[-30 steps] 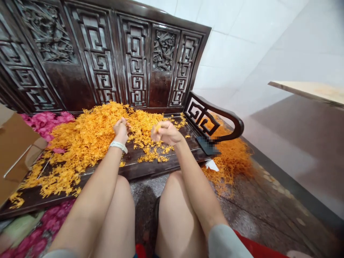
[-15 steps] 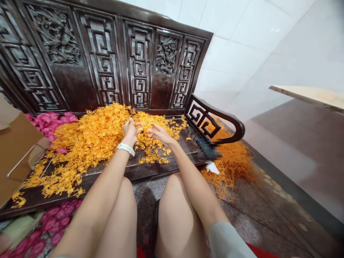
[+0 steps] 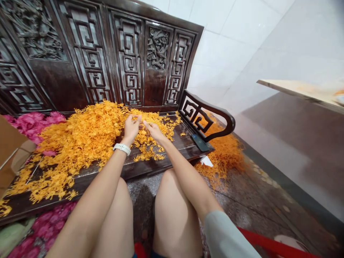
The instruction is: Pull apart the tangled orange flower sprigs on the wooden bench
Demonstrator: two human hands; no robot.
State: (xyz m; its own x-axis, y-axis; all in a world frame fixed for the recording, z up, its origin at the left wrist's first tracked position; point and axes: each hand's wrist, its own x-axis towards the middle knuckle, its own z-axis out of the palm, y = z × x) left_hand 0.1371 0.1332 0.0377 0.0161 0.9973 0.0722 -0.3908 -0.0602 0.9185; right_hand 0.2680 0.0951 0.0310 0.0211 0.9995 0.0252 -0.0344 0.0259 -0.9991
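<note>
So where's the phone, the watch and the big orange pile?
Phone (image 3: 200, 142), head view, on its flat dark face.
Watch (image 3: 122, 148), head view, on the white band.
Orange pile (image 3: 86, 132), head view, on the middle of the heap.

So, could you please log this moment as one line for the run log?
left hand over orange strands | right hand beside left, grip unclear | carved wooden bench | phone on seat

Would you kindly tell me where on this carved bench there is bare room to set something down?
The best patch is the bare dark wood of the seat, between the right hand and the phone. The speckled floor at the lower right also lies open. It is crowded left of the left hand, under heaped orange strands.
</note>
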